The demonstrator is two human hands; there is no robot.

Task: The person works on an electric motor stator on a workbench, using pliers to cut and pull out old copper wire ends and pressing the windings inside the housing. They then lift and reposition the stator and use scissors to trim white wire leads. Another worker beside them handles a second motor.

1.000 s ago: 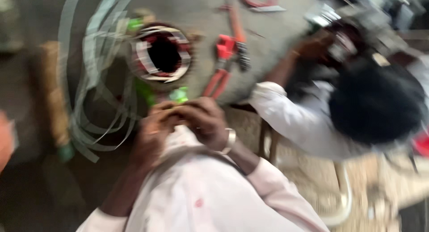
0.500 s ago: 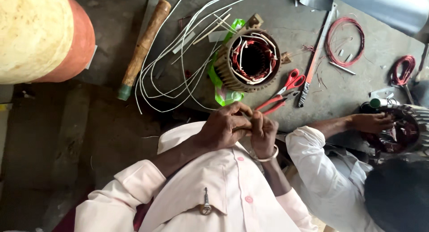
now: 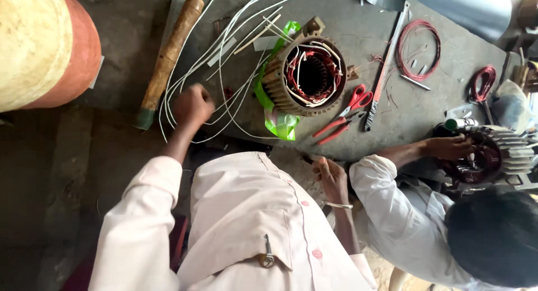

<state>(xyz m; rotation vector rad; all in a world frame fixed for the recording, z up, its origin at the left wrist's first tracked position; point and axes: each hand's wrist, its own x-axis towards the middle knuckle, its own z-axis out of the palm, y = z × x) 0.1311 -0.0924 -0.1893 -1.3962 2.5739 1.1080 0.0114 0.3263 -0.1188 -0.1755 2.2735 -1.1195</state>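
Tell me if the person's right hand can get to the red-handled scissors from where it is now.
Probably yes. The right hand rests at the table's near edge, and the red-handled scissors lie just beyond on the grey table. Only red-handled pliers lie between, flat and easily passed over.

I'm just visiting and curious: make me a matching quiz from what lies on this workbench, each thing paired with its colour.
Things:
1. scissors handles
2. plastic strip beside the motor stator
3. long sleeving strands
4. mallet handle

Colours:
A. white
B. brown wood
C. red
D. bright green

Pairs: 1-C, 2-D, 3-A, 4-B
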